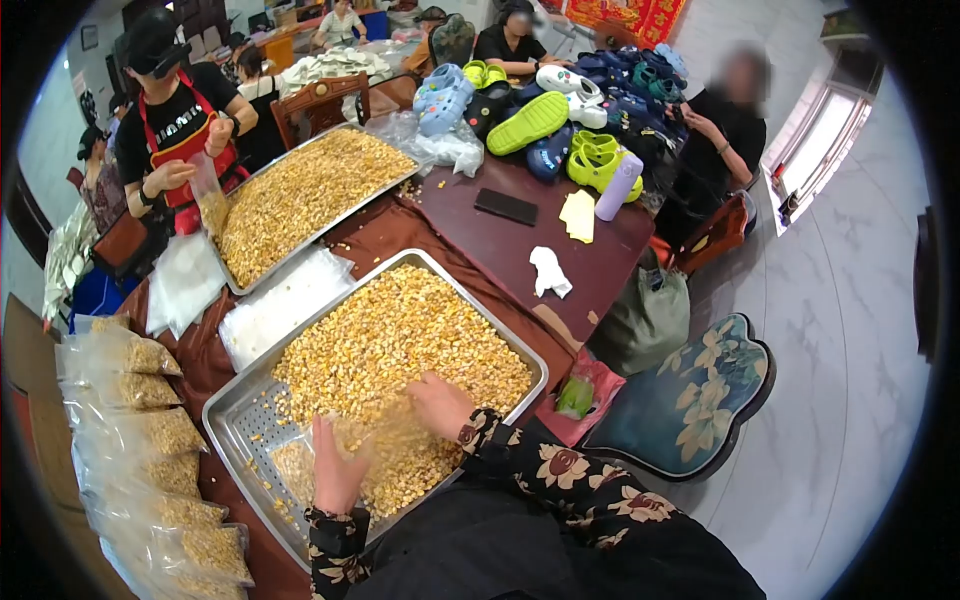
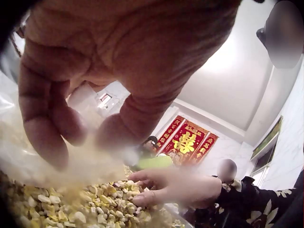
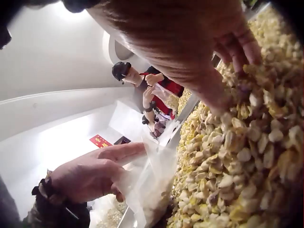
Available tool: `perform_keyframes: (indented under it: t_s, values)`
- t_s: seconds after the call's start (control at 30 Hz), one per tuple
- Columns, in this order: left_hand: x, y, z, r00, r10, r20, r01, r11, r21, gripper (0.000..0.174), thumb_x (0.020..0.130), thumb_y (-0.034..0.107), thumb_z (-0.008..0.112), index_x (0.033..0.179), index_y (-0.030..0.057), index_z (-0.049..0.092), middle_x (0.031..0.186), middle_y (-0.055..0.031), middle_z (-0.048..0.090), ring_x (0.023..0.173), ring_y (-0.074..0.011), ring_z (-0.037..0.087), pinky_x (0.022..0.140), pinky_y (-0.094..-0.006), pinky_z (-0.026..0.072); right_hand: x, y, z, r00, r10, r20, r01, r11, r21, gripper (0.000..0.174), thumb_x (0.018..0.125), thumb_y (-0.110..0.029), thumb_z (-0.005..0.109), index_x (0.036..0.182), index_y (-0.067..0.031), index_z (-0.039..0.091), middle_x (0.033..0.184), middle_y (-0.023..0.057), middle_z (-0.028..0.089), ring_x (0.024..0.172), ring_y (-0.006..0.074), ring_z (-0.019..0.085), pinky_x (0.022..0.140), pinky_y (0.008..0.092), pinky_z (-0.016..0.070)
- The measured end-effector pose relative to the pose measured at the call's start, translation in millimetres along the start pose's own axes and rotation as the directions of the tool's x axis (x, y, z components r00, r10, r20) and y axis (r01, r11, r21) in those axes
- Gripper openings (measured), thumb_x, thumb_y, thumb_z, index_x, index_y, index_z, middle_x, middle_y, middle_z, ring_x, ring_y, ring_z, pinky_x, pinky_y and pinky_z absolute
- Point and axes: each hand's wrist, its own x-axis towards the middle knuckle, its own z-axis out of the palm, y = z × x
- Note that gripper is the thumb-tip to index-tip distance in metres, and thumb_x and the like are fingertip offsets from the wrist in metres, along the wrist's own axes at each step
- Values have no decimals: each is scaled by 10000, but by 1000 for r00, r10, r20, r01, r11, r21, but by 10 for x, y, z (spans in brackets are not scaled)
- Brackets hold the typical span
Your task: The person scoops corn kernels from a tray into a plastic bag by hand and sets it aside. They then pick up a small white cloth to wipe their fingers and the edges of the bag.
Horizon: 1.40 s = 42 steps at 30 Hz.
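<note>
A metal tray (image 1: 232, 420) holds a heap of yellow kernels (image 1: 400, 320). At its lower left, my left hand (image 1: 338, 470) grips a clear plastic bag (image 1: 292, 465) with kernels in it; in the right wrist view the bag (image 3: 154, 190) hangs from the fingers and thumb. My right hand (image 1: 440, 405) is at the heap right of the bag, with blurred kernels between the two hands. Seen in the right wrist view, its fingers (image 3: 237, 52) are bent lightly, with the tips down at the kernels.
Filled bags (image 1: 160, 430) line the left side. Flat empty bags (image 1: 285, 305) lie behind the tray, beside a second kernel tray (image 1: 310, 190) where a person in a red apron stands. Shoes (image 1: 530, 122), a phone (image 1: 506, 206) and a purple bottle (image 1: 620, 187) are on the table; a chair (image 1: 690, 400) stands right.
</note>
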Motion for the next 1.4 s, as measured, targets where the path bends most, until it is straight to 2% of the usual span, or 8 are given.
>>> perform_keyframes:
  t_s: [0.2,0.67,0.8,0.87,0.93,1.1,1.33,1.4]
  values:
    - [-2,-48,29,1000,8,-2,-8,1000,-2,733,748,220,699,1308,-63,318,1399,-271,255,1314,-349,260,1057,-366,258,83,128,0,988,-103,-112,126,968,216,125,777,-138,546,866,-69,599,856,121,561,765,322,547,738,407,445]
    - [-10,-41,-14,998,-42,37,45,996,-74,777,711,166,689,1332,-63,282,1421,-260,225,1332,-344,227,1069,-367,236,167,-549,235,937,-276,213,178,903,390,273,826,-265,531,987,-69,632,945,124,603,927,290,554,809,370,444]
    - [1,-48,-18,1000,-7,27,9,999,-40,765,719,183,685,1324,-65,288,1414,-269,227,1327,-355,230,1066,-372,239,197,-124,151,973,-190,131,153,956,252,310,798,-271,554,1029,-75,616,980,122,595,960,290,540,827,383,432]
    - [-10,-72,-9,1000,30,6,-30,998,-57,761,723,191,684,1321,-65,288,1410,-272,232,1324,-362,233,1066,-375,240,313,329,327,938,-280,206,309,943,-125,274,780,-211,589,986,-31,604,931,160,553,884,329,534,780,415,443]
    - [7,-98,29,1000,24,21,-23,999,-39,756,730,195,678,1317,-66,280,1403,-278,236,1319,-375,231,1066,-382,239,225,358,116,970,-226,-87,218,972,-90,283,742,-225,639,949,-36,602,897,167,536,853,342,528,747,428,446]
    - [73,-64,33,998,59,11,-58,997,-58,757,730,193,675,1315,-69,270,1404,-294,209,1314,-398,216,1067,-391,236,91,30,-150,992,-45,120,59,992,-110,498,726,-295,675,1125,-45,511,958,201,511,846,336,530,720,416,455]
    - [-48,-127,16,998,49,38,-48,999,-19,748,717,191,687,1297,-72,296,1403,-296,208,1311,-405,220,1062,-383,243,31,-26,143,981,-187,58,184,981,62,240,812,-120,527,1036,-36,514,928,197,484,779,347,537,658,416,447]
    - [7,-18,12,1000,-19,6,20,998,-58,737,717,190,686,1293,-69,307,1406,-287,213,1315,-394,220,1062,-382,245,120,-98,-26,969,26,246,-65,986,150,247,839,-129,521,1079,-76,546,996,150,535,909,330,539,758,397,462]
